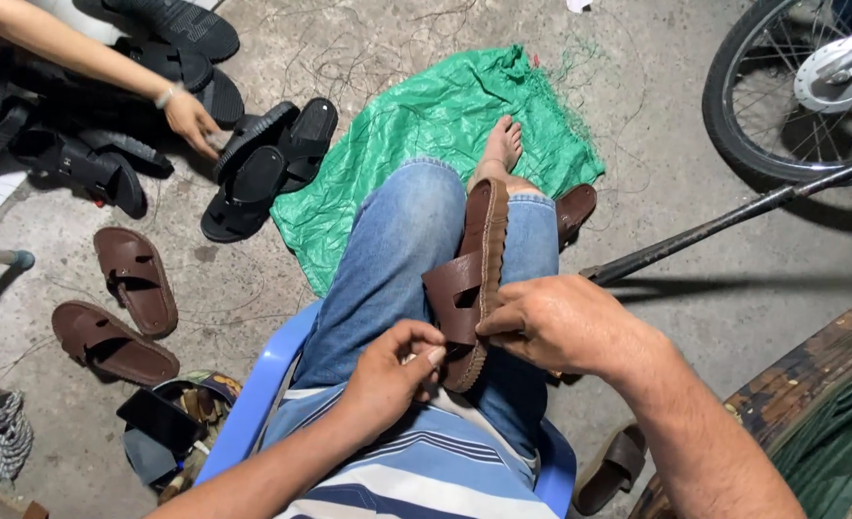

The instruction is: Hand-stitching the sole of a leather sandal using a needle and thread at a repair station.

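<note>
Both hands [474,351] pinch stiff brown sandal [472,279].

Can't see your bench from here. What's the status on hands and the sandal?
Left hand pinching the heel edge of the brown sandal. Right hand gripping its side, sandal resting on the lap. Another person's hand on the black sandals, well apart.

Premises: an informal sandal-making workshop on a bare, stained concrete floor [733,288]. Evidence: finished brown leather sandals [123,308] lie left of the left hand [387,370]; black rubber sandals [262,168] are heaped further beyond, with loose thread scattered about. A crumpled green plastic sheet [426,125] covers the floor ahead; a spoked bicycle wheel [791,86] stands beyond the right hand [560,322].
</note>
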